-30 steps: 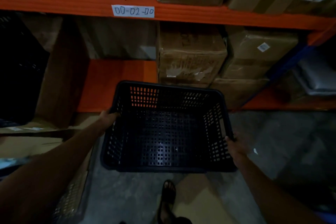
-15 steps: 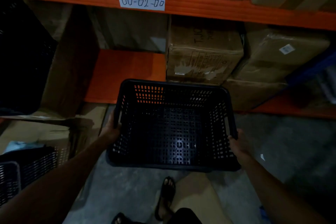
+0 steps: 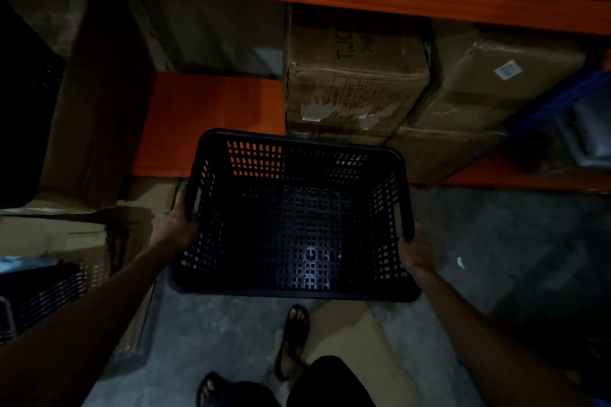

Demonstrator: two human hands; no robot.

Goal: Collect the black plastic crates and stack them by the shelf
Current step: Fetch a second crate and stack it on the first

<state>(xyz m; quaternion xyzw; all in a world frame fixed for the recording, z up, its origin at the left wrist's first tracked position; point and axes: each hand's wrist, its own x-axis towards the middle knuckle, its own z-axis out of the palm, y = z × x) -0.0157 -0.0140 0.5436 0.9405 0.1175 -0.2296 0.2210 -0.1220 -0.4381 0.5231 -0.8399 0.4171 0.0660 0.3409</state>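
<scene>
An empty black perforated plastic crate [image 3: 297, 225] hangs in the air in front of me, above the concrete floor and just before the orange shelf [image 3: 205, 116]. My left hand [image 3: 175, 225] grips its left rim at the handle slot. On the opposite side my right hand [image 3: 416, 251] holds the right rim. Another black crate [image 3: 36, 294] lies low at the left edge, partly cut off. A dark crate-like mass [image 3: 26, 109] fills the far left of the shelf bay.
Cardboard boxes [image 3: 357, 82] fill the right of the lower shelf bay, and a tall box [image 3: 99, 102] stands at its left. Flattened cardboard [image 3: 350, 340] lies on the floor by my sandalled feet. A blue upright [image 3: 549, 109] crosses at the right.
The view has shifted left and closer to the shelf. The crate stays held in both hands, and the second crate at the lower left has come into view.
</scene>
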